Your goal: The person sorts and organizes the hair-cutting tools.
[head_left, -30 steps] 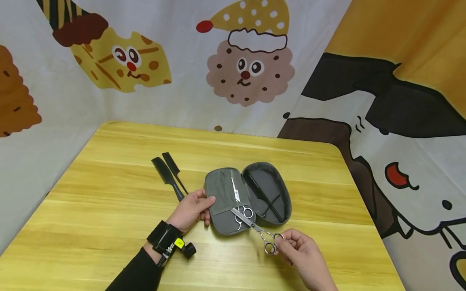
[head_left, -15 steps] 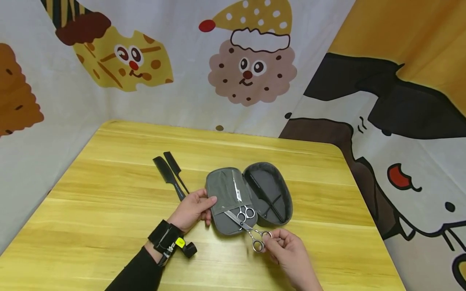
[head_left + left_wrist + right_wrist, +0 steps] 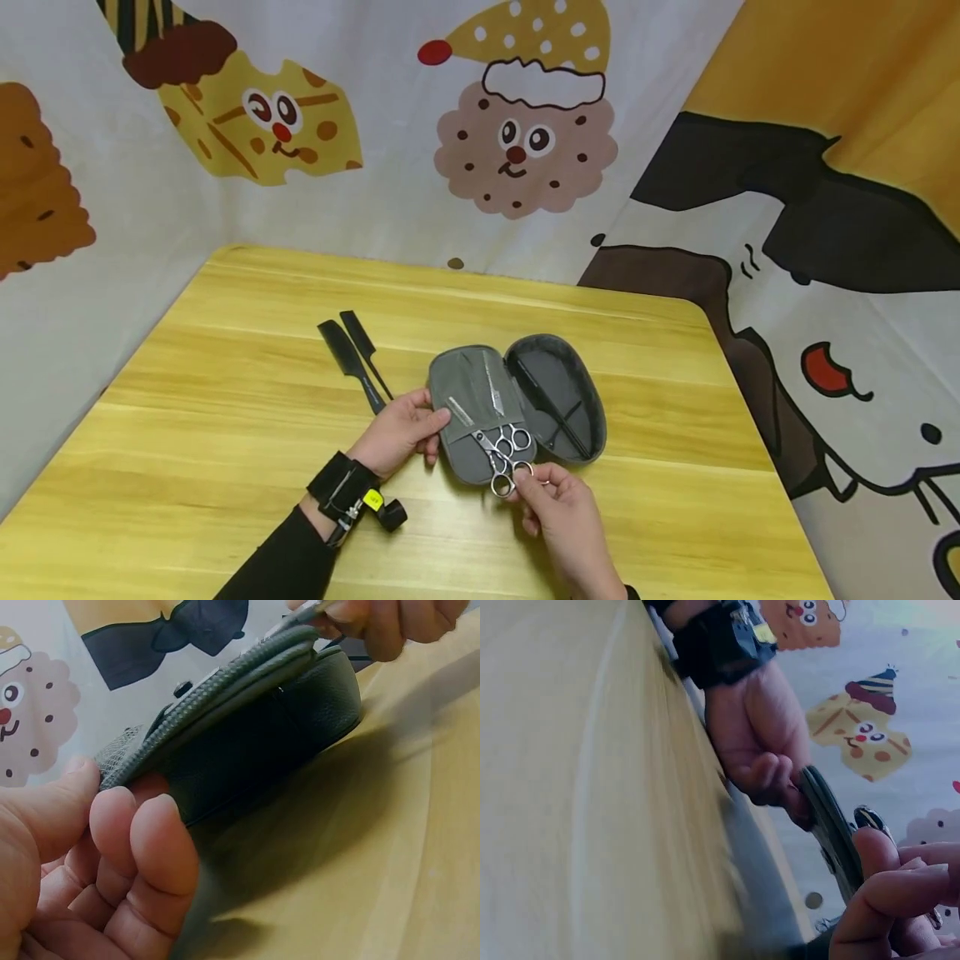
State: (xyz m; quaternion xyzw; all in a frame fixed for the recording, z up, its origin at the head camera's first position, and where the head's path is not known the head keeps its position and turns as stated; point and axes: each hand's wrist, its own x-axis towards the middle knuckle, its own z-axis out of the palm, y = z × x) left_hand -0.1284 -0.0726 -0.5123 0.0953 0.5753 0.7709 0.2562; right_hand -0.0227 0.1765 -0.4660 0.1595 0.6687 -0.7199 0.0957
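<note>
In the head view, my left hand [image 3: 401,435] pinches the left edge of a grey zip case [image 3: 457,379], spread open, its pocketed half tilted up in the left wrist view. My right hand [image 3: 562,517] pinches a finger ring of silver scissors [image 3: 482,441]. Their blades show through the pocket's sheer fabric, and the pivot and handles stick out below its edge. A second pair of scissors [image 3: 495,398] sits in the same pocket, to the right, the handles of both pairs close together. In the left wrist view, the case [image 3: 210,697] hides much of the scissors.
A black comb [image 3: 551,404] lies in the deeper right half of the case. Left of the case, a wide black comb [image 3: 341,346] and a narrower black comb [image 3: 358,335] lie on the wooden table [image 3: 225,400]. A printed cloth [image 3: 390,225] hangs behind the table.
My right hand has moved left and slightly up, sliding the scissors' blades under the pocket's fabric. My left hand keeps its grip on the case edge.
</note>
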